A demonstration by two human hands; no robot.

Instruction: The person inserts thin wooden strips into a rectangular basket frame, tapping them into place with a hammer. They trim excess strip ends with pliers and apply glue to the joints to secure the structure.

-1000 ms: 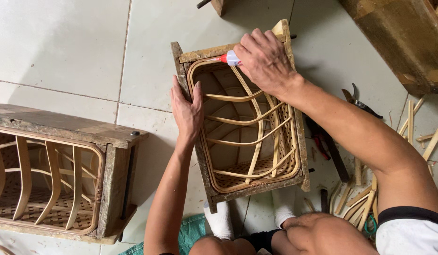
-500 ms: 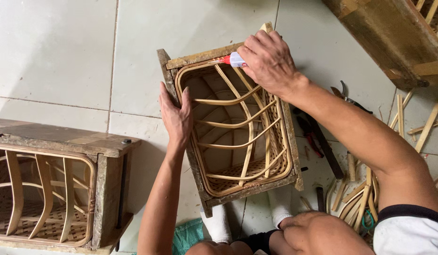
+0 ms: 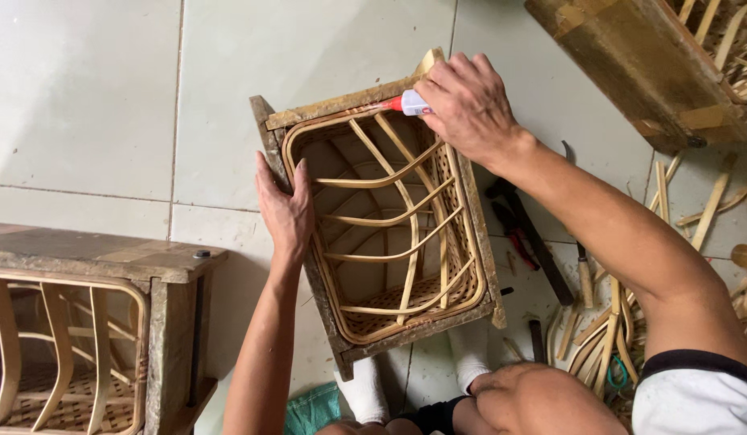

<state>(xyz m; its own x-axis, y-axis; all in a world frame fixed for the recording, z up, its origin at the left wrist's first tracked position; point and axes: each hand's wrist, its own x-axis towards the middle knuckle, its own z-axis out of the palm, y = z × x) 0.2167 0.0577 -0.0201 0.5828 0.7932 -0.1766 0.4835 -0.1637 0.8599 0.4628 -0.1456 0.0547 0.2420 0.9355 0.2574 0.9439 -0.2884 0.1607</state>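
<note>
A small wooden stool frame (image 3: 470, 242) with curved rattan ribs and a woven cane panel lies on its side on the tiled floor in front of me. My left hand (image 3: 283, 209) presses flat against its left wooden rail, fingers together. My right hand (image 3: 468, 105) is at the frame's top right corner, holding a small white glue tube with a red nozzle (image 3: 406, 103). The nozzle tip touches the top rail where the rattan hoop meets the wood.
A second similar frame (image 3: 99, 322) stands at the lower left. A third wooden piece (image 3: 631, 64) lies at the top right. Pliers and a blade (image 3: 535, 242) lie on the floor to the right, among several loose rattan strips (image 3: 623, 330). My knee (image 3: 535, 399) and white socks are at the bottom.
The frame, together with both hands on it, has shifted steadily left in view, and the left-hand frame has slid further out of view. Both hands keep their grips.
</note>
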